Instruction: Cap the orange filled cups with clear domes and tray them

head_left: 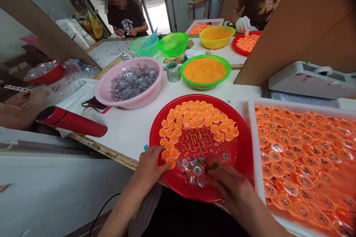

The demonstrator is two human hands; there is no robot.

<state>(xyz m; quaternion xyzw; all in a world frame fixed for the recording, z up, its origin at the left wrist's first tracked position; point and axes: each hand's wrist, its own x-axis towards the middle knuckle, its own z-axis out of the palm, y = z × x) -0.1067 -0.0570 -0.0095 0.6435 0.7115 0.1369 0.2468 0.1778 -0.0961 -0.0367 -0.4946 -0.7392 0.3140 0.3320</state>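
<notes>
A round red tray [244, 152] with gold printing lies before me. Small round orange pieces [191, 114] are spread in an arc along its far and left sides. Several clear, shiny domed discs [197, 171] sit loose near its front edge. My left hand [148, 164] rests at the tray's left rim, thumb and fingers apart beside the closest orange pieces. My right hand [233, 183], slightly blurred, is over the front right of the tray, fingers stretched out and parted next to the clear discs. Nothing shows in either hand.
To the right stands a white crate [258, 177] of orange pieces with printed discs. Beyond the tray are a pink basin [101, 89] of clear discs, a cup [172, 72] and a green basin [205, 85] of small orange bits. A red flask [75, 122] lies left. Other people work around the table.
</notes>
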